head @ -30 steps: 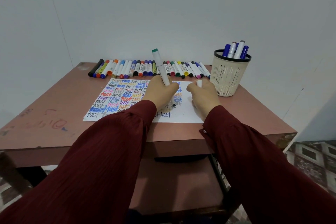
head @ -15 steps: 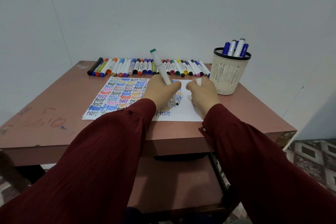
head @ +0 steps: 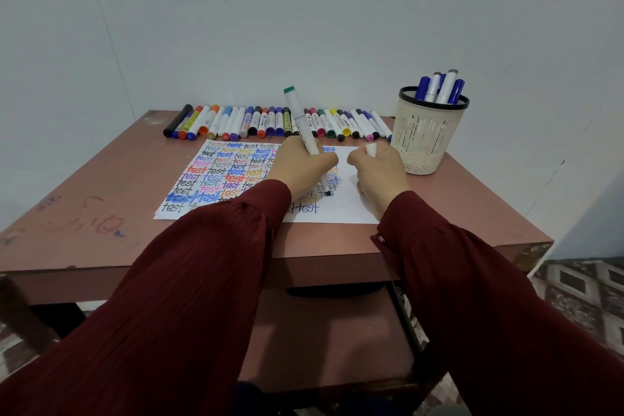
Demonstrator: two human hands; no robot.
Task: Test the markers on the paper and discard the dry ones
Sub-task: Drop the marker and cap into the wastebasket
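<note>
The left hand (head: 300,169) hides the middle of the marker (head: 299,115) and much writing on the paper (head: 344,213). The right hand (head: 378,172) buries most of a cap (head: 370,149). Labels on the marker row (head: 256,121) are too small to read.

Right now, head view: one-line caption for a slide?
Left hand holds a green-ended marker tip-down on the test-covered paper; right hand grips a white cap.

one paper sheet (head: 347,211) under the fingers (head: 329,161); one held marker (head: 300,118) and one cap (head: 370,149) in them; roughly two dozen lying markers (head: 256,121) beyond; one basket (head: 425,138) to their right, five standing markers (head: 447,86) inside.
</note>
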